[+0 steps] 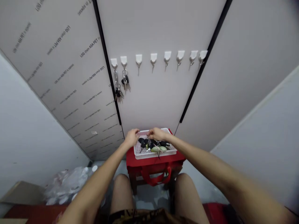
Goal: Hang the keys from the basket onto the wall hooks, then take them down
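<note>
A white perforated plastic basket [154, 156] holds a loose pile of black-headed keys [153, 143] and a pair of pale green pouch-like items [156, 149]. At its left rim is my left hand [132, 137], fingers bent toward the inside and thumb apart from them. My right hand [158, 133] hovers over the back part of the basket, with loosely curled, parted fingers and nothing visible in them. Two key bunches hang on the wall: one with a long clip [118, 90] from the leftmost hook, another [125, 79] from the hook beside it.
Several white adhesive hooks [153, 58] run in a row across the grey panel. The basket stands on a red cloth [149, 162] over a small wooden stool [133, 183], between my knees. Clear plastic bags [70, 183] and a cardboard box [22, 193] lie at lower left.
</note>
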The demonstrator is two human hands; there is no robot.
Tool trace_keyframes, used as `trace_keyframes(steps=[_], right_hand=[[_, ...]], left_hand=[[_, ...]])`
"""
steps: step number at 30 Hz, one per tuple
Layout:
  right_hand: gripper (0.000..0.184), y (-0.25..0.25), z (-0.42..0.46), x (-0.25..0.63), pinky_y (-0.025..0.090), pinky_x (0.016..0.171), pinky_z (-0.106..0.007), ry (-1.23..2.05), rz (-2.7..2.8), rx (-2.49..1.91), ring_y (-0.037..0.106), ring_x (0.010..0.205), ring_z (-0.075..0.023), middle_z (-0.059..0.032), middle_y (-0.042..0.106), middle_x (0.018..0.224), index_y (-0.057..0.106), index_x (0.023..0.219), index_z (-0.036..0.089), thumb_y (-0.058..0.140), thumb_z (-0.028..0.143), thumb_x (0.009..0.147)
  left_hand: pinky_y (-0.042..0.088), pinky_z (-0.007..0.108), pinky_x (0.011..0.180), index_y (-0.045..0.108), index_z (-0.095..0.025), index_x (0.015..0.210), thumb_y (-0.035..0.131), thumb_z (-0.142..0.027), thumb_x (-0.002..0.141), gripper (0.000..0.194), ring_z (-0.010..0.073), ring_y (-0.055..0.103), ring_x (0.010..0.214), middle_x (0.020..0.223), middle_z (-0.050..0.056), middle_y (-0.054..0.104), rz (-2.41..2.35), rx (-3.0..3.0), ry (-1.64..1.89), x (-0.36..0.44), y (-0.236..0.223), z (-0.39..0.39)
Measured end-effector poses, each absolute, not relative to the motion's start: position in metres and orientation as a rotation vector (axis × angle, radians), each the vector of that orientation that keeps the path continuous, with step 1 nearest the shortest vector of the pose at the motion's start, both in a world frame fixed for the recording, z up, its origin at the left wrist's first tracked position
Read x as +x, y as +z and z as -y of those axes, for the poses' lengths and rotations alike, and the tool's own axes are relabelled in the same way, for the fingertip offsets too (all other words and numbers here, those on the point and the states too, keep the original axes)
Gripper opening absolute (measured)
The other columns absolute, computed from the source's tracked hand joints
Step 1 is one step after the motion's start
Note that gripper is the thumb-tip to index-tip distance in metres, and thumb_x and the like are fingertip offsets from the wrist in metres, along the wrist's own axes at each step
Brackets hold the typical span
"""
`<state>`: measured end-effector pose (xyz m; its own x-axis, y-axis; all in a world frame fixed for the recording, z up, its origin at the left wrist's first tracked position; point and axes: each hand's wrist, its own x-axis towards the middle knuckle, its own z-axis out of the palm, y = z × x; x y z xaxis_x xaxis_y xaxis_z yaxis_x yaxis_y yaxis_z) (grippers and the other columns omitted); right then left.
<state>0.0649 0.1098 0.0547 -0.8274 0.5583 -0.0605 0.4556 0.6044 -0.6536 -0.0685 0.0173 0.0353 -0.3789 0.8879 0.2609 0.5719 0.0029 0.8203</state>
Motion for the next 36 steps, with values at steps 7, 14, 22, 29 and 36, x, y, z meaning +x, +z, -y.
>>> trace_keyframes(steps=[7, 14, 22, 29, 36], right_hand=[[0.026, 0.023, -0.109, 0.073, 0.035, 0.057, -0.021, 0.724, 2.778, -0.801, 0.05, 0.058, -0.0123, -0.0024, 0.06, 0.062, 0.062, 0.073, 0.017, 0.048, 0.007, 0.053], [0.024, 0.022, -0.11, 0.07, 0.036, 0.057, -0.02, 0.624, 2.991, -0.8, 0.052, 0.063, -0.0131, -0.0027, 0.061, 0.069, 0.062, 0.072, 0.017, 0.047, 0.012, 0.054], [0.029, 0.035, -0.108, 0.077, 0.037, 0.055, -0.018, 1.269, 2.43, -0.908, 0.048, 0.057, -0.0072, -0.0041, 0.059, 0.072, 0.055, 0.085, 0.008, 0.043, 0.012, 0.059], [0.026, 0.081, -0.1, 0.066, 0.035, 0.051, -0.019, 1.449, 2.044, -0.72, 0.043, 0.052, -0.0056, -0.0005, 0.055, 0.064, 0.056, 0.077, 0.01, 0.05, 0.025, 0.056], [0.011, 0.106, -0.096, 0.051, 0.033, 0.041, -0.018, 1.508, 1.994, -0.646, 0.04, 0.039, -0.004, 0.0051, 0.045, 0.042, 0.049, 0.056, 0.012, 0.051, 0.024, 0.056]], left_hand=[[0.001, 0.041, 0.088, 0.055, -0.017, 0.069, 0.043, -0.004, 0.058, 0.021, 0.0215, 0.043, 0.088, 0.074, 0.006, 0.053, -2.132, 1.764, 0.82, -0.041, 0.011, -0.02], [0.012, 0.042, 0.086, 0.055, -0.02, 0.071, 0.046, -0.015, 0.06, 0.016, 0.018, 0.045, 0.082, 0.079, 0.003, 0.055, -2.164, 2.015, 0.334, -0.043, 0.019, -0.025], [0.035, 0.022, 0.063, 0.053, -0.012, 0.06, 0.044, -0.018, 0.06, 0.011, 0.0093, 0.046, 0.061, 0.062, 0.001, 0.052, -1.956, 1.586, 1.041, -0.068, 0.052, -0.026], [0.033, 0.018, 0.051, 0.05, -0.011, 0.057, 0.048, -0.015, 0.055, 0.005, 0.004, 0.04, 0.045, 0.048, -0.004, 0.047, -1.656, 1.166, 1.31, -0.062, 0.092, -0.021], [0.03, 0.018, 0.043, 0.049, -0.011, 0.056, 0.048, -0.013, 0.055, 0.003, 0.0031, 0.036, 0.038, 0.041, -0.005, 0.042, -1.631, 1.202, 1.381, -0.06, 0.119, -0.03]])
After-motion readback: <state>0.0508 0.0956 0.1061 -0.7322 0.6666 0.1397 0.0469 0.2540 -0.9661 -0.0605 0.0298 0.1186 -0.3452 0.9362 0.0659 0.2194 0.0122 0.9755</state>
